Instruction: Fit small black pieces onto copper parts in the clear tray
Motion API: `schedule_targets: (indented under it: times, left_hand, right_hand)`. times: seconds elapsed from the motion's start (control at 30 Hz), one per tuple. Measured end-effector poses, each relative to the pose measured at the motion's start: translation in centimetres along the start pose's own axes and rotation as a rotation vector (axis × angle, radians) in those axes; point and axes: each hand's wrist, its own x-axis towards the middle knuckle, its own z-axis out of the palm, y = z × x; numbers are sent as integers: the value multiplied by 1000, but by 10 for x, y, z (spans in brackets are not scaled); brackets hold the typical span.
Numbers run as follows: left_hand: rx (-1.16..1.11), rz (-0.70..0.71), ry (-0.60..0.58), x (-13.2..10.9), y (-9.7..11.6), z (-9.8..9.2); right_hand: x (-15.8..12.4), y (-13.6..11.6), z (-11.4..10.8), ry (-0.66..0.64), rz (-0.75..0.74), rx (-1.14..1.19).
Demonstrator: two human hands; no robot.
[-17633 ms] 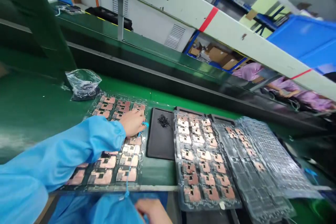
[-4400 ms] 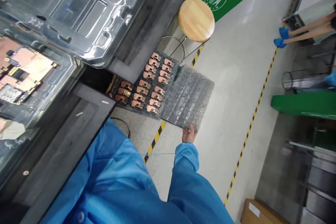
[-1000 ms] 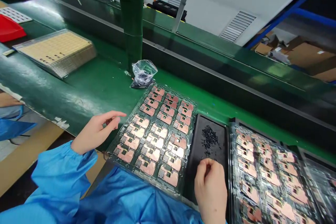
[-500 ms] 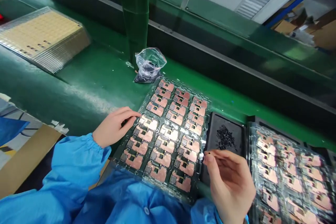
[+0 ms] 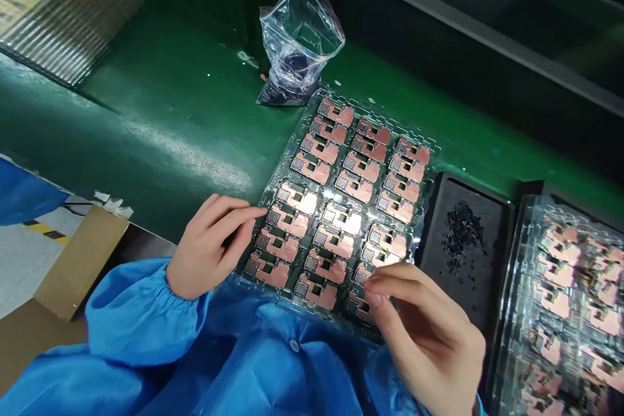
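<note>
- Left hand (image 5: pixel 207 250): the fingers (image 5: pixel 238 213) are loosely curled and half open, holding nothing, their tips at the left edge of a clear plastic tray (image 5: pixel 275 192).
- Right hand (image 5: pixel 424 331): the fingers (image 5: pixel 404 279) reach across the tray's lower right corner, with the thumb close beneath them. Whether they pinch something tiny, I cannot tell.
- Between the two sets of fingers: the tray's rows of copper-faced circuit boards (image 5: pixel 353 185), lying flat in their pockets.
- Just beyond the right fingers: a black tray (image 5: pixel 470 289) holding a small heap of black bits (image 5: pixel 462 231).
- Further right of them: a clear tray of similar boards (image 5: pixel 556 292).
- Beyond the left fingers: a crumpled plastic bag (image 5: pixel 297 42) on the green bench (image 5: pixel 146 123).
</note>
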Motion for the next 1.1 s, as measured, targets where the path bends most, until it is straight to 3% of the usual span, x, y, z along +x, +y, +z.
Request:
schedule_targets:
  times: [0.17, 0.33, 0.63, 0.93, 1.1]
  left_hand:
    - [2, 100, -170, -13, 3, -8]
    - [-62, 90, -208, -20, 8, -9]
    - [-346, 38, -250, -10, 61, 12]
    - [-468, -96, -119, -1, 86, 32]
    - [-483, -135, -121, 0, 90, 34]
  right_hand:
    - [5, 1, 10, -99, 25, 39]
    - [7, 4, 13, -177, 48, 99]
    - [13, 4, 22, -179, 150, 293]
    - [8, 21, 28, -234, 406, 866]
    - [7, 24, 26, -271, 452, 939]
